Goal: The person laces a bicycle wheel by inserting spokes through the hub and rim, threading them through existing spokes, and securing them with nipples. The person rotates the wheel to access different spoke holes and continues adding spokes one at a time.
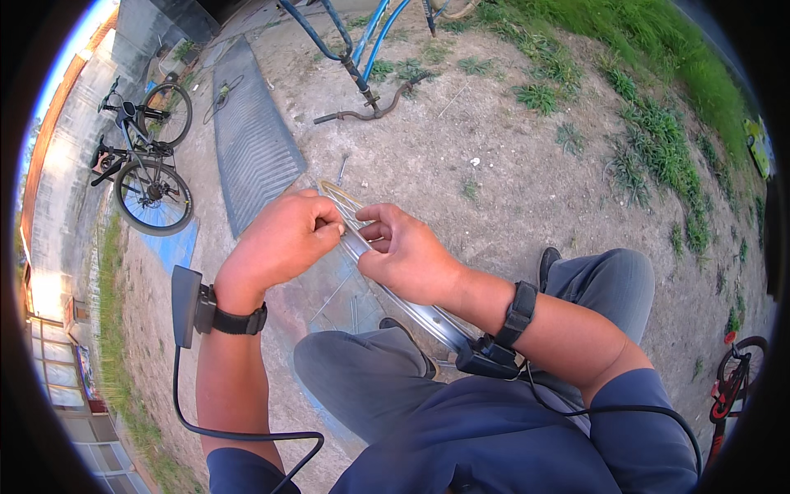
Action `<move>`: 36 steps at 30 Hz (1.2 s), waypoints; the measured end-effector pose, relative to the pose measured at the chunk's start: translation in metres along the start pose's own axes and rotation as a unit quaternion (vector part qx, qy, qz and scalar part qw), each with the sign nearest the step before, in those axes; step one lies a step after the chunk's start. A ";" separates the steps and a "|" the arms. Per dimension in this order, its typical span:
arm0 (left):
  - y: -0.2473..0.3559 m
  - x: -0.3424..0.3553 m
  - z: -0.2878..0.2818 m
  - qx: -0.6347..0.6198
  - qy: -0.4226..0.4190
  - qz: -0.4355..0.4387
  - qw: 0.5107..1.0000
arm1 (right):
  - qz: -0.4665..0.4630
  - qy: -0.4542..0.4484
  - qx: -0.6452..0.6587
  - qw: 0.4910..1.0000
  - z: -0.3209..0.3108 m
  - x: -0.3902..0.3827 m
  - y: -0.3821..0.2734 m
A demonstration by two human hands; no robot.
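A silver bicycle wheel rim (436, 321) with thin spokes stands edge-on between my legs, its far end tilted away from me. Beside its upper left edge is my left hand (284, 235), thumb and forefinger pinched together; anything small between them is too hidden to name. Across the rim, my right hand (415, 259) curls its fingers over the spoke side, with the thumb pressed along the metal edge. Part of the wheel's lower end is hidden by my right wrist and the black device strapped there.
Several loose spokes (354, 313) lie on the ground near my left knee. Ahead are a ribbed grey mat (255, 140), a blue bicycle frame (332, 29) and rusty handlebars (374, 113). A bicycle (148, 156) stands left; a red one (724, 395) is far right.
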State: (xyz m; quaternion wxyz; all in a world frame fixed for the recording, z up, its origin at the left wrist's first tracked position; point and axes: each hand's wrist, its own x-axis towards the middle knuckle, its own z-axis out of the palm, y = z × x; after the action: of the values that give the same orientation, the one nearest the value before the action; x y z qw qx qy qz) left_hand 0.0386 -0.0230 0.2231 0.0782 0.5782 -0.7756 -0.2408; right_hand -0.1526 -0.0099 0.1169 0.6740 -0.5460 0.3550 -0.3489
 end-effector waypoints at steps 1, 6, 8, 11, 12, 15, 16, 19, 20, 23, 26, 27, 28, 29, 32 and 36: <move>0.000 0.000 0.000 -0.003 -0.007 -0.006 1.000 | 0.000 0.001 0.000 1.000 0.000 0.000 0.000; -0.001 0.001 0.000 -0.008 -0.005 0.001 1.000 | 0.001 0.004 -0.002 1.000 0.001 0.001 0.001; -0.001 0.001 0.000 0.000 -0.010 -0.006 1.000 | 0.002 0.004 -0.006 1.000 0.001 0.001 0.000; -0.002 0.001 0.000 -0.011 -0.005 -0.014 1.000 | 0.002 0.004 -0.007 1.000 0.000 0.001 -0.002; -0.002 0.002 0.001 -0.018 -0.002 -0.022 1.000 | 0.002 0.004 -0.007 1.000 0.000 0.001 -0.002; -0.002 0.001 0.001 -0.024 -0.007 -0.032 0.999 | 0.001 0.007 -0.013 1.000 0.000 0.000 -0.003; -0.002 0.001 0.001 -0.015 -0.008 -0.033 0.999 | 0.006 0.008 -0.017 1.000 0.000 0.000 -0.003; -0.001 0.000 0.000 0.004 0.000 -0.025 1.000 | 0.006 0.010 -0.013 1.000 0.001 0.001 -0.004; -0.001 -0.001 0.000 0.011 0.001 -0.025 1.000 | 0.007 0.010 -0.012 1.000 0.001 0.000 -0.005; -0.001 0.000 0.001 0.017 0.007 -0.021 1.000 | 0.009 0.010 -0.014 1.000 0.000 0.000 -0.006; -0.001 -0.002 0.003 0.013 0.007 -0.024 1.000 | 0.008 0.008 -0.014 1.000 0.000 -0.001 -0.005; -0.001 -0.002 0.004 0.011 0.005 -0.026 1.000 | -0.002 0.007 -0.009 1.000 0.000 -0.001 -0.004; -0.001 -0.002 0.004 0.014 0.006 -0.022 1.000 | 0.005 0.005 -0.008 1.000 0.001 0.000 -0.003; -0.002 -0.002 0.004 0.017 0.007 -0.019 1.000 | 0.003 0.003 -0.001 1.000 0.001 0.002 -0.002; -0.003 -0.003 0.003 0.024 0.011 -0.020 0.999 | 0.002 0.000 0.008 1.000 0.001 0.003 0.000; -0.003 -0.005 0.004 0.022 0.024 -0.032 0.999 | 0.006 -0.002 0.010 1.000 0.000 0.003 0.001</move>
State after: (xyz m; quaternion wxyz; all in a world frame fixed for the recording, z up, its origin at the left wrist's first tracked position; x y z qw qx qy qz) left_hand 0.0410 -0.0178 0.2187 0.0765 0.6098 -0.7599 -0.2116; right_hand -0.1506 -0.0120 0.1158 0.6818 -0.5380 0.3534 -0.3475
